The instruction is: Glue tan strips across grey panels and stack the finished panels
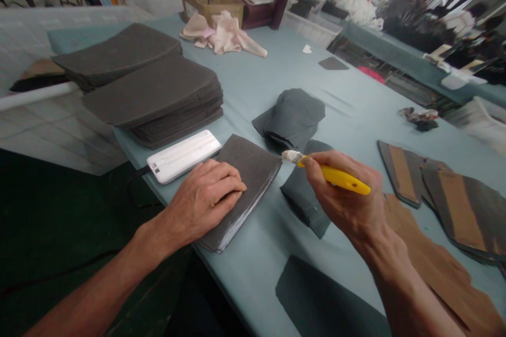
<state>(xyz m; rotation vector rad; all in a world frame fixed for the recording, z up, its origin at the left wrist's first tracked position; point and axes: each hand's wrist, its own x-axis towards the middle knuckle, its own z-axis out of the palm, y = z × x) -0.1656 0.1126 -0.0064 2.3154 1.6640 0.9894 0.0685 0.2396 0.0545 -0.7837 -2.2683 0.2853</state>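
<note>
My left hand [207,195] lies palm down on a small stack of dark grey pieces [251,163], its fingers together and slightly curled. Whitish streaks run along the stack's right edge. Pinched in my right hand [343,184] is a brush with a yellow handle [340,179]; its white-coated bristles [291,156] are at the stack's upper right corner. Whether they touch it I cannot tell. A white device [184,155] sits left of the stack. Dark folded pieces [304,189] lie under and beside my right hand.
Taller grey stacks [158,95] stand at the back left. Another dark pile [294,116] is beyond the brush. Brown-striped pieces [458,200] and brown sheets [435,263] lie right. A dark sheet [324,300] is near the front edge, a cardboard box [213,8] at the back.
</note>
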